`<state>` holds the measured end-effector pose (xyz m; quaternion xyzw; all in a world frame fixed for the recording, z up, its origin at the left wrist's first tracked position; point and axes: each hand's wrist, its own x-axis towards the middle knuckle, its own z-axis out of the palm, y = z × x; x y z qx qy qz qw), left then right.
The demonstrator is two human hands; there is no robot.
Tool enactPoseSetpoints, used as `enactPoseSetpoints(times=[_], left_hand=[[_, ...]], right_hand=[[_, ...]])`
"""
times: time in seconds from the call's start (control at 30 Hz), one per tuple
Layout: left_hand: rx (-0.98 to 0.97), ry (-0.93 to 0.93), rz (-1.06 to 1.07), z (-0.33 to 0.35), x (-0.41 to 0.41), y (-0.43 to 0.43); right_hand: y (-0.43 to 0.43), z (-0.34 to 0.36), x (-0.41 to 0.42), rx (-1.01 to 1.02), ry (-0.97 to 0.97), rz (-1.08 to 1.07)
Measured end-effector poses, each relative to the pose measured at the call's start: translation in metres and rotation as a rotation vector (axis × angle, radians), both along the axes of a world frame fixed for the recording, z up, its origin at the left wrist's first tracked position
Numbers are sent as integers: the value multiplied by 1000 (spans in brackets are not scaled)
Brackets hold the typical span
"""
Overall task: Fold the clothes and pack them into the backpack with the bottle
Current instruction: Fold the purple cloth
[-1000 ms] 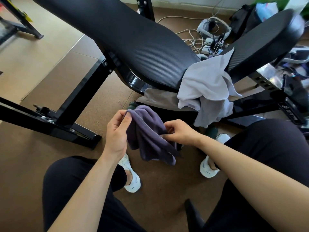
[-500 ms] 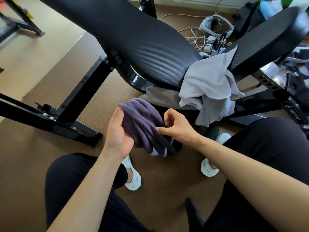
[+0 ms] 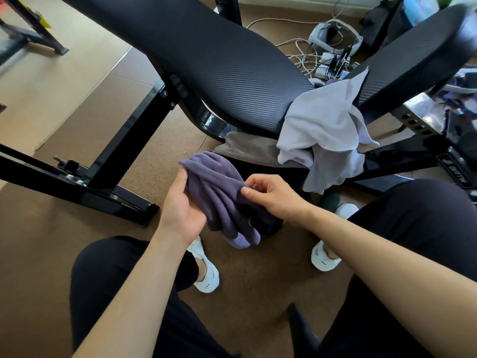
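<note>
Cloth: purple cloth (image 3: 219, 192), before the bench (image 3: 219, 60), looked soft, floppy.
Grip: your left hand (image 3: 180, 210) clutched its bulk; right hand (image 3: 273, 195) pinched the hem.
Hold: hem corners, likely.

Home gym: weight bench (image 3: 232, 73), cork floor (image 3: 51, 241).

The fingers of the left hand (image 3: 180, 210) are lost behind the purple cloth (image 3: 219, 192), which also covers most of a dark thing (image 3: 271, 228) below, a green object (image 3: 329, 201) barely shows under the grey shirt (image 3: 322, 120), and the desk (image 3: 219, 60) runs off the top edge.
</note>
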<state>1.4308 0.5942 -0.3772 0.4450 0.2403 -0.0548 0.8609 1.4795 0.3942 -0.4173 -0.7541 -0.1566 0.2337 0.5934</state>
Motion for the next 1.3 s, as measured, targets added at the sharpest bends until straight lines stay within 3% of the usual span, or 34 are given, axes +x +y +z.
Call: enactPoseSetpoints(times=[0.1, 0.2, 0.4, 0.57, 0.67, 0.77, 0.87, 0.93, 1.1, 1.3], left_hand=[[382, 8, 2, -17, 3, 6], [835, 17, -175, -39, 0, 11], [1240, -30, -511, -56, -1, 1], [1228, 31, -556, -68, 2, 5], [1083, -43, -515, -69, 4, 4], [963, -160, -494, -62, 6, -5], [884, -224, -593, -51, 5, -15], [843, -250, -674, -46, 4, -18], [841, -332, -704, -44, 3, -22], [949, -206, -684, -60, 5, -16]], right_hand=[[-9, 9, 15, -8, 0, -205], [-27, 20, 37, 75, 7, -481], [-43, 31, 44, 110, -79, -551], [-48, 31, 45, 138, -85, -614], [-52, 32, 44, -9, -182, -543], [-49, 36, 34, -200, -299, -229], [-35, 26, 20, -281, -275, 142], [-27, 15, 16, -344, -242, 277], [-24, 6, 19, -408, -254, 189], [-29, 14, 25, -216, -229, -21]])
